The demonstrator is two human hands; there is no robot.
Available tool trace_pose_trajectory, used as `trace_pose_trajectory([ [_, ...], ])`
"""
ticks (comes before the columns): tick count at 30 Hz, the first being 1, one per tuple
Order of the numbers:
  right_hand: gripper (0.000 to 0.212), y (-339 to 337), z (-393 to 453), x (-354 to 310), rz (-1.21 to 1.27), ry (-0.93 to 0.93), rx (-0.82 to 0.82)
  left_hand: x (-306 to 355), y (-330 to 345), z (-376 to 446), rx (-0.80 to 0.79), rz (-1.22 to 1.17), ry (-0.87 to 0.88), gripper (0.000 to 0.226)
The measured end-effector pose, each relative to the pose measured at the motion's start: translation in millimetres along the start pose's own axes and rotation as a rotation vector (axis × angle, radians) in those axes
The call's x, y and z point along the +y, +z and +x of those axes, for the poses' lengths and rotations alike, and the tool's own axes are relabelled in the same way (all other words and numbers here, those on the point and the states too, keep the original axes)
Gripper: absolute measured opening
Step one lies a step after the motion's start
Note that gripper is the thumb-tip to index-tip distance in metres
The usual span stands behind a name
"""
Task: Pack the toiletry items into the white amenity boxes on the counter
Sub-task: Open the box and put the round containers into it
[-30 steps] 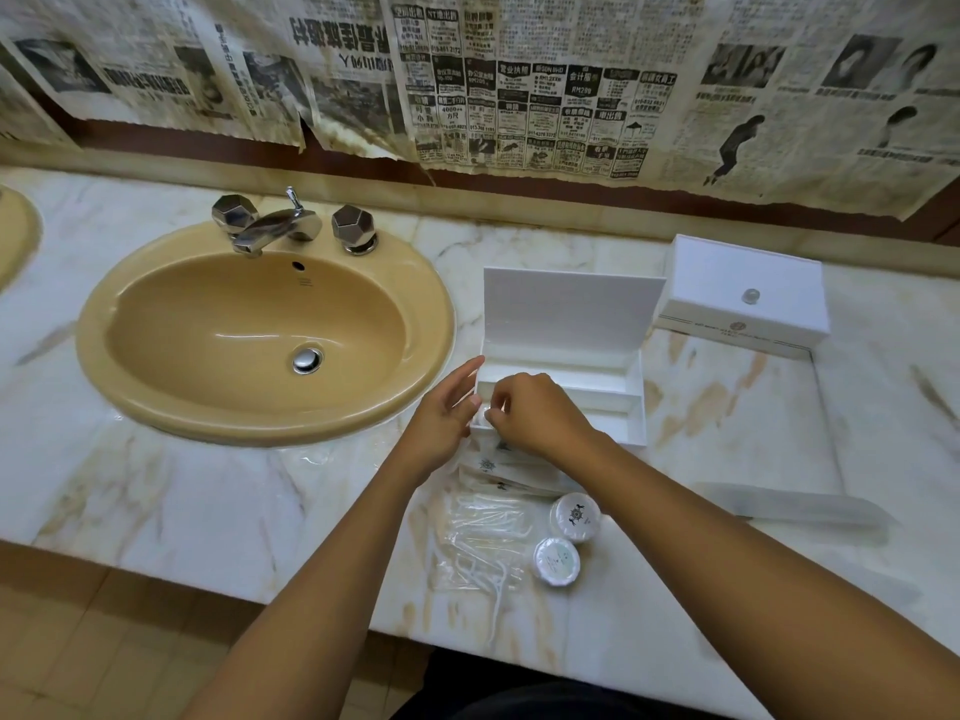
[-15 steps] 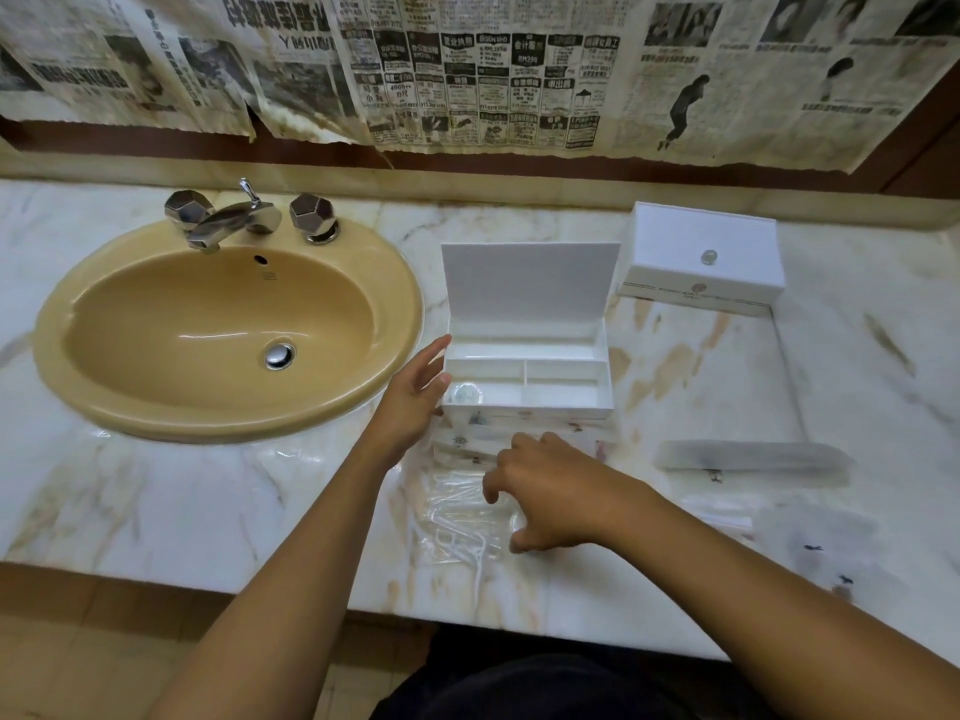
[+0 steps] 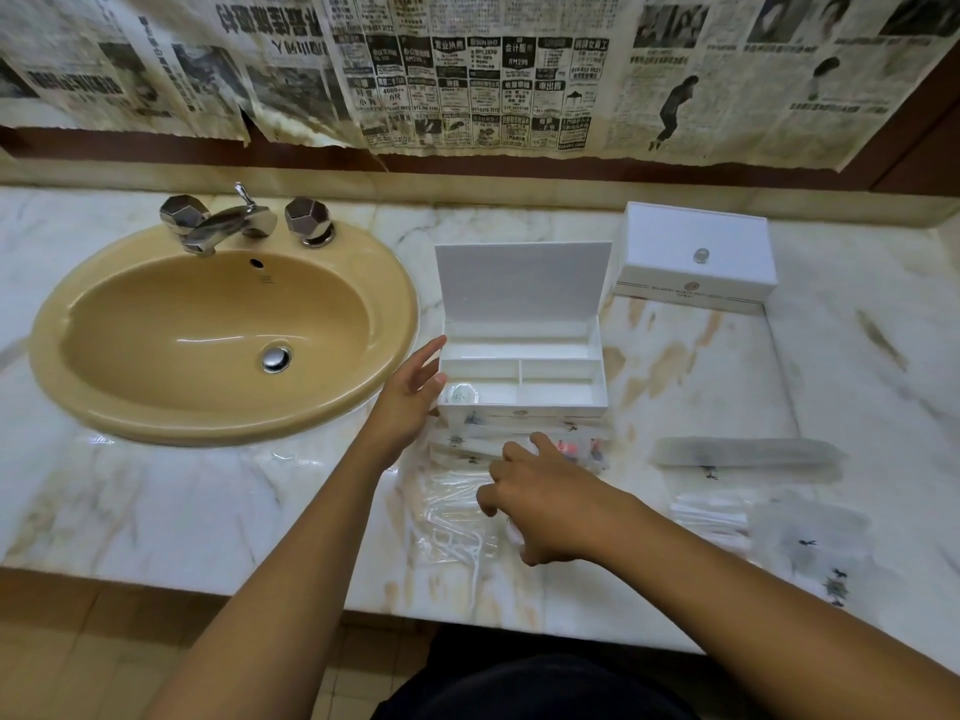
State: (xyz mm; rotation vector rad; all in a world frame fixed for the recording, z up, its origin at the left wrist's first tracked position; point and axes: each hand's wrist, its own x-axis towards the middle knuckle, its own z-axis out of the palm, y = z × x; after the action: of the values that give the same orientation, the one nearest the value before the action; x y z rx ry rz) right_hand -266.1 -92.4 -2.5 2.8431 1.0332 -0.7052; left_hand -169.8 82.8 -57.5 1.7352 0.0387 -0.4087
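Note:
An open white amenity box (image 3: 550, 407) stands mid-counter with its lid upright. One small round white container (image 3: 460, 393) lies in its front-left compartment; the other compartments look bare. My left hand (image 3: 410, 402) touches the box's left side with straight fingers. In front of the box, my right hand (image 3: 540, 506) reaches down over a pile of clear packets (image 3: 452, 517), with its fingers curled over a second round white container (image 3: 513, 532), of which only an edge shows. A closed white amenity box (image 3: 696, 257) sits at the back right.
A tan sink (image 3: 223, 330) with a chrome faucet (image 3: 228, 226) fills the left of the marble counter (image 3: 156, 501). A long flat packet (image 3: 743, 452) and more clear packets (image 3: 711, 522) lie to the right. Newspaper covers the wall behind.
My right hand has pulled back from the open box to the pile in front and curled over the round containers there. One round container now lies in the box. My left hand stays at the box.

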Motion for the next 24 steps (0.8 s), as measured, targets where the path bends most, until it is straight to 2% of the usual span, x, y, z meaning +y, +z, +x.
trace_pose_trajectory([
  [6,0.033,2.0,0.6,1.2,-0.031,-0.003,0.024,0.3,-0.1,-0.6,-0.006,-0.01,-0.001,0.044],
  [11,0.041,-17.5,3.6,0.7,0.177,-0.003,0.075,-0.1,-0.8,-0.6,-0.007,-0.001,0.01,0.045],
  [14,0.039,-39.5,11.1,8.3,0.336,0.099,0.241,-0.2,-1.3,-0.8,-0.009,0.0,0.009,0.046],
  [17,0.032,-55.3,26.5,23.3,0.431,0.278,0.381,2.1,-0.4,-1.9,-0.008,0.006,0.016,0.046],
  [20,0.029,-58.3,47.3,36.7,0.436,0.425,0.405,2.1,-0.3,-2.0,-0.012,0.003,0.02,0.045],
  [24,0.025,-51.9,74.0,44.2,0.407,0.517,0.372,2.0,-0.7,-2.1,-0.018,0.006,0.019,0.043],
])
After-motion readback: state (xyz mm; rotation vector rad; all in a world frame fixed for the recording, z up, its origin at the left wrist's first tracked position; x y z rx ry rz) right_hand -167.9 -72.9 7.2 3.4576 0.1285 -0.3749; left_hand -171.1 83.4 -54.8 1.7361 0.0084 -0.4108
